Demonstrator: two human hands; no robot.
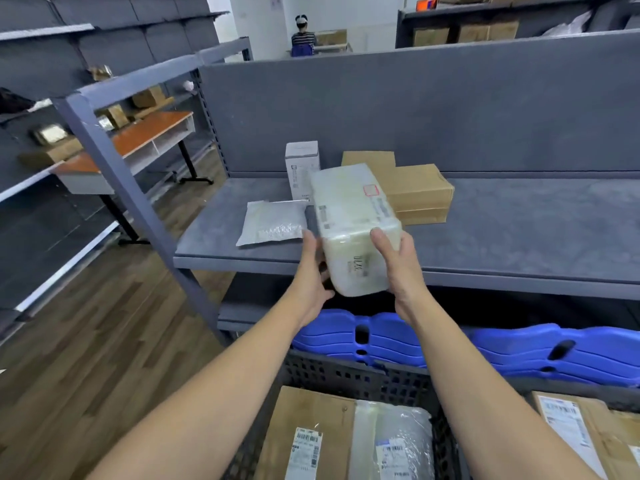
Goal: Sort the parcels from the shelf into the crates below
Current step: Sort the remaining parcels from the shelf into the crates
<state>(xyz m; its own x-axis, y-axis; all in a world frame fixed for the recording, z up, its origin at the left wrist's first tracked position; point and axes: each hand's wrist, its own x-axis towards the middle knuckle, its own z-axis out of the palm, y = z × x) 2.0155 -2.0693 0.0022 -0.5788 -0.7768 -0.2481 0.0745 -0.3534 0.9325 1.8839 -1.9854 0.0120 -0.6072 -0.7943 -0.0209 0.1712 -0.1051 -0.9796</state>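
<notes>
A plastic-wrapped white parcel [349, 216] with a shipping label is held at the front edge of the grey shelf [519, 230], tilted up. My left hand [311, 271] grips its left side and my right hand [398, 268] its right side. Behind it on the shelf stand a small white box [302, 168] and brown cardboard boxes [415, 188]. A flat white bubble mailer [273, 223] lies to the left. Below me a dark crate [346, 375] holds a cardboard parcel [308, 434] and a plastic-wrapped parcel [398, 441].
Blue plastic crates [519, 351] sit under the shelf. Another cardboard parcel [585, 431] lies at the lower right. A grey shelf post [114, 174] rises on the left, with an orange-topped desk [145, 136] behind it. A person sits far back [303, 36].
</notes>
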